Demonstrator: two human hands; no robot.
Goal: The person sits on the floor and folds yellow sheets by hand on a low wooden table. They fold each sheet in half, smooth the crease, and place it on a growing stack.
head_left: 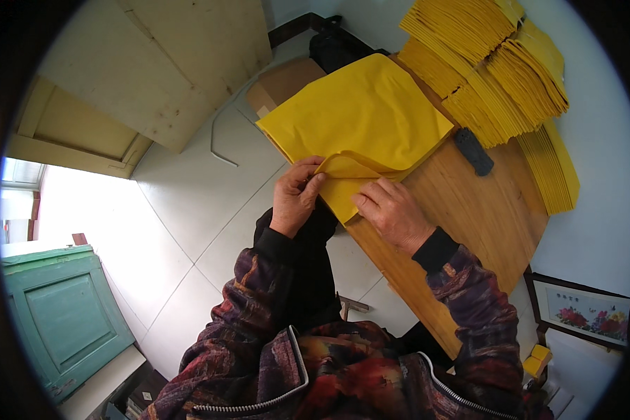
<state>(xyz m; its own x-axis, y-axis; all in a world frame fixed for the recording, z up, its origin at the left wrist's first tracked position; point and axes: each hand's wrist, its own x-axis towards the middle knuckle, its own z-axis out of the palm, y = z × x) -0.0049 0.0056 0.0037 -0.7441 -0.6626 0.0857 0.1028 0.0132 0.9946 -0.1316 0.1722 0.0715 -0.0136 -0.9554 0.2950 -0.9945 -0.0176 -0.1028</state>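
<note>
Mostly flat, lg yellow sheet (pixel 367 105), nr edge (pixel 348 166) curled

The sheet (pixel 371 105) lies on the far end of the desk (pixel 483 231), the stacks (pixel 504 98) to its right. A block (pixel 474 152) sits between them. Behind the sheet, leftward, is a box (pixel 287 80); right of the desk, a framed picture (pixel 584 313).

Head camera looks down over both hands (pixel 295 198) (pixel 397 217).

Two hands (pixel 297 196) (pixel 395 213), one wooden table (pixel 486 217), one framed picture (pixel 586 311); yellow sheets (pixel 371 105) uncountable.
</note>
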